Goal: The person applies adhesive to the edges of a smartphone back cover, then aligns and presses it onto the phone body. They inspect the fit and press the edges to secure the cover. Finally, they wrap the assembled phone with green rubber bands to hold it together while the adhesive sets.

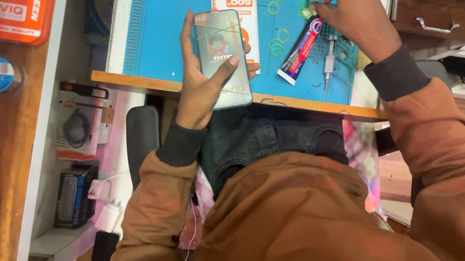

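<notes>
Head view: left hand grips phone.

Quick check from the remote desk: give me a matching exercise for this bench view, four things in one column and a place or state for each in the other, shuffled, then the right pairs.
Things:
1. Phone
2. Green rubber band
3. Glue tube
4. Screwdriver

Places or states:
A. Lies on the blue mat, just below the right hand, printed red and blue
B. Held upright in the left hand
C. Pinched at the fingertips of the right hand
D. Silver, lying on the mat near its right edge

Pairs: 1-B, 2-C, 3-A, 4-D
</notes>
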